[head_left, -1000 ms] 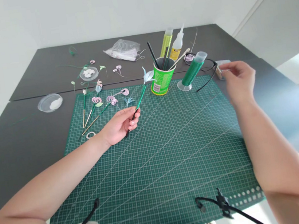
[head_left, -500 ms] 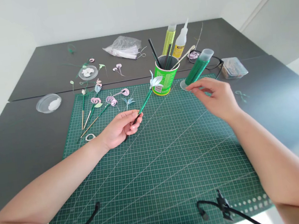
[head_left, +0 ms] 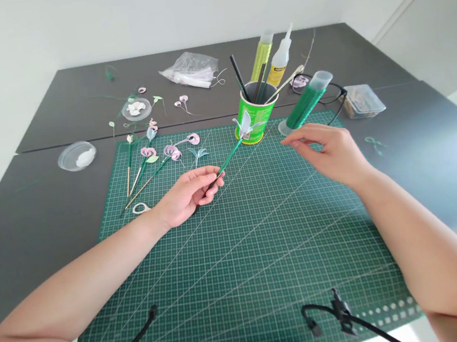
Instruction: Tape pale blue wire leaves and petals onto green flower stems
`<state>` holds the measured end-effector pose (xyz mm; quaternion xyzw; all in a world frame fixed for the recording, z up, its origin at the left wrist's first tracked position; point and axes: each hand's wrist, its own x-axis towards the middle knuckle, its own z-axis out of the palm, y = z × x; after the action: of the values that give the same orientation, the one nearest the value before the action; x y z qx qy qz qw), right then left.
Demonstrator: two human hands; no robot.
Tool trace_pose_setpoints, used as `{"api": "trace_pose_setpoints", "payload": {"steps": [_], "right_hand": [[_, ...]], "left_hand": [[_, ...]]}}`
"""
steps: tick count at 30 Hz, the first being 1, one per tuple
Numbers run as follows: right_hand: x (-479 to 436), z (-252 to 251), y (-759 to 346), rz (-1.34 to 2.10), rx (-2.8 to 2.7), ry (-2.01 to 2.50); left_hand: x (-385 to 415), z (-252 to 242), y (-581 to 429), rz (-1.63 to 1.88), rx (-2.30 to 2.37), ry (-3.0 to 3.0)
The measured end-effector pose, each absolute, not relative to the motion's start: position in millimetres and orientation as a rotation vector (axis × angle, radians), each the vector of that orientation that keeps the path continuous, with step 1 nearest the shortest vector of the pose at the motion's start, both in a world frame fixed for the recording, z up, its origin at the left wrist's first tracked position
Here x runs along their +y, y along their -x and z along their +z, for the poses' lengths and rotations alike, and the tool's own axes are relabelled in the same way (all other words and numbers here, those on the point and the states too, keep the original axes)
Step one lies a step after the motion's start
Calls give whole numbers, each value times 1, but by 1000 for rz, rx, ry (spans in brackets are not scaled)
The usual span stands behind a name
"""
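My left hand (head_left: pixel 195 194) is closed around a thin stem wrapped in green (head_left: pixel 230 157), dark at its lower end. At the stem's upper tip sits a pale blue flower (head_left: pixel 245 126) with several pointed petals, in front of a bright green can (head_left: pixel 262 117). My right hand (head_left: pixel 327 149) is raised over the mat's right side, thumb and index finger pinched together. Whatever lies in that pinch, perhaps a fine thread, is too small to make out. Just behind those fingertips leans a spool of green thread (head_left: pixel 306 103).
A green cutting mat (head_left: pixel 248 258) covers the table's front. Wrapped flower stems (head_left: pixel 144 173) and a loose blue flower (head_left: pixel 198 154) lie left. Behind are a glue bottle (head_left: pixel 280 63), plastic bag (head_left: pixel 192 70) and shallow dishes (head_left: pixel 67 158). Eyeglasses (head_left: pixel 344 90) and a clear box (head_left: pixel 365 101) stand right.
The pale blue flower has turned with its stem in my left hand, its petals now facing differently. My right hand keeps its pinch almost in place; the whole view has shifted slightly.
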<state>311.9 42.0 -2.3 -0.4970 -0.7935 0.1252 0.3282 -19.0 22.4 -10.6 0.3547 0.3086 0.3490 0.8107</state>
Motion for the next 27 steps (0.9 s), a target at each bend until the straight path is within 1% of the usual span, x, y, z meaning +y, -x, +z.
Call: {"api": "trace_pose_setpoints", "payload": {"steps": [3,6,13,16,18,23,27], "right_hand": [[43,-7,-306,408,-2040,1306],[37,-9,-287,566,-1937,1274],[0,-7,-209,1242,-1548,965],[-5,-10,-185,1444,-1318,957],[-4,-12,-176,1465,-1280,1027],[0,-11,-172,1287,-1385,1077],[-1,-8,-173,1344,-1328,992]], "left_hand": [[22,-10,18,733,663,-785],[21,-10,17,721,664,-806],[9,-11,9,718,676,-828],[2,-12,5,766,681,-867],[0,-13,4,804,693,-867],[-2,-13,3,827,707,-883],[-1,-13,3,819,708,-877]]}}
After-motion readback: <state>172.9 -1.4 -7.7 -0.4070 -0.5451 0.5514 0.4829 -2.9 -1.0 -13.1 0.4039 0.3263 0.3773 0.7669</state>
